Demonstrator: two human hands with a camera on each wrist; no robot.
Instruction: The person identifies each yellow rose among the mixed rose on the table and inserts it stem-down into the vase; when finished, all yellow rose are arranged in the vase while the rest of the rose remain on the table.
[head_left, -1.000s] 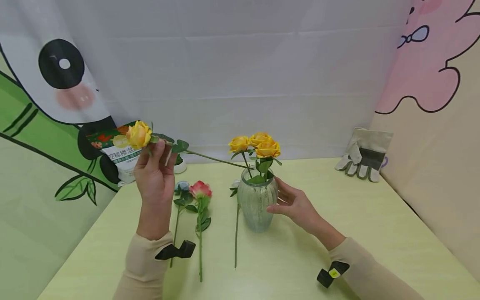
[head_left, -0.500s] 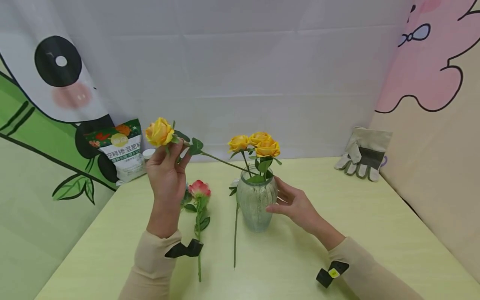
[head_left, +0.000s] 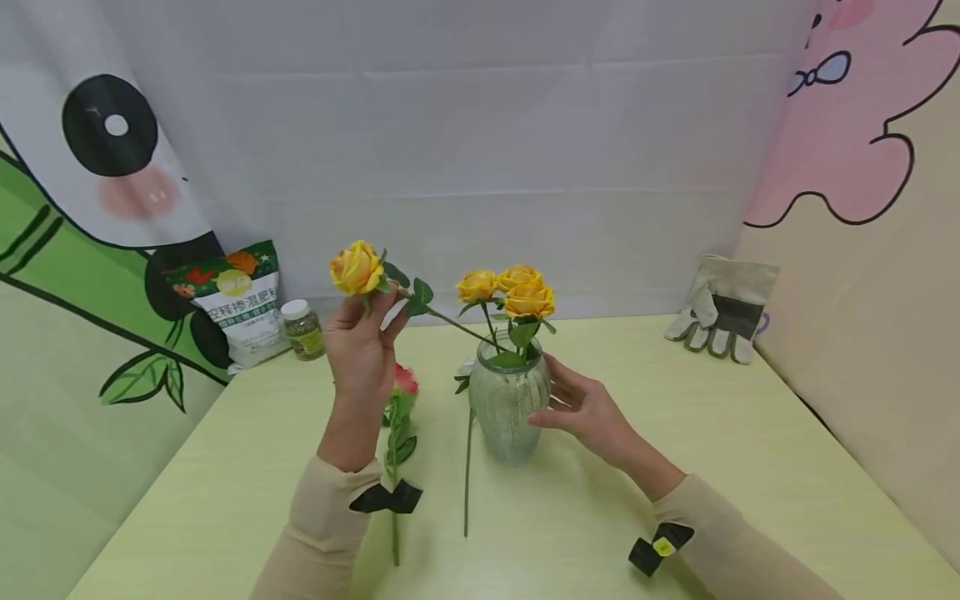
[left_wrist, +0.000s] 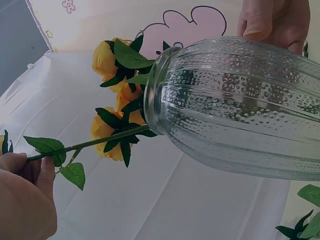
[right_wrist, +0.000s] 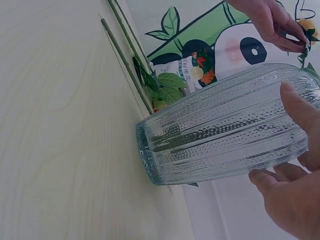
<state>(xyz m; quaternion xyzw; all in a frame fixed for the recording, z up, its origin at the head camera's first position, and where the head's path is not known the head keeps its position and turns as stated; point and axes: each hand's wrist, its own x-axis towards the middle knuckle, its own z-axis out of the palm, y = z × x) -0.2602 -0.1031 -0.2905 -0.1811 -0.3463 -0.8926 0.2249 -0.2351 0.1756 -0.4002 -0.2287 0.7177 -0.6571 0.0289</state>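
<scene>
Between thumb and fingers, my left hand (head_left: 362,358) pinches the stem of a yellow rose (head_left: 357,268) just below its bloom. The stem slants down to the right, its lower end inside the mouth of a ribbed clear glass vase (head_left: 510,417). Several other yellow roses (head_left: 529,298) stand upright in that vase, blooms above its rim. My right hand (head_left: 588,408) holds the vase's right side, thumb in front and fingers behind, as the right wrist view also shows. The vase stands on the table.
A red-pink rose (head_left: 406,380) lies left of the vase, partly behind my left arm. Beside the vase lies a thin stem (head_left: 467,475) with a whitish bloom. A fertiliser bag (head_left: 247,312) and a lidded jar (head_left: 303,332) stand back left; work gloves (head_left: 723,308) lie back right.
My left hand has moved right toward the vase, carrying the rose's bloom with it and uncovering the jar. The stem slants more steeply into the vase. My right hand stays on the vase.
</scene>
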